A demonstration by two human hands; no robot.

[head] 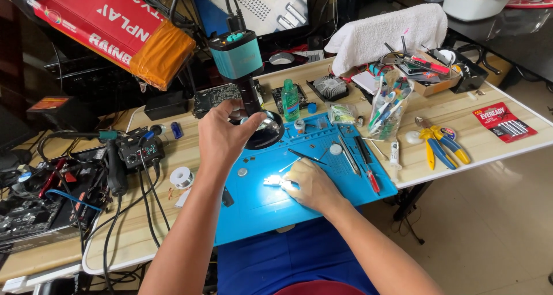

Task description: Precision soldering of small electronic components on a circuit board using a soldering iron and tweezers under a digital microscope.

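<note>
The left hand [222,135] grips the microscope head [253,108] at the mat's far edge while the right hand [311,185] pinches a small bright part [273,181] on the blue mat [259,206], which a nudged microscope could blur or knock loose.

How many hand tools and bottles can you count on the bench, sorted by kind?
Yellow-and-blue handled pliers or cutters, right of the blue mat: 2
Green liquid bottle, behind the mat: 1
Solder spool, left of the mat: 1
Red-handled tool on the mat's right edge: 1
Total: 5
The left hand touches the microscope; the right hand rests on the mat.
</note>
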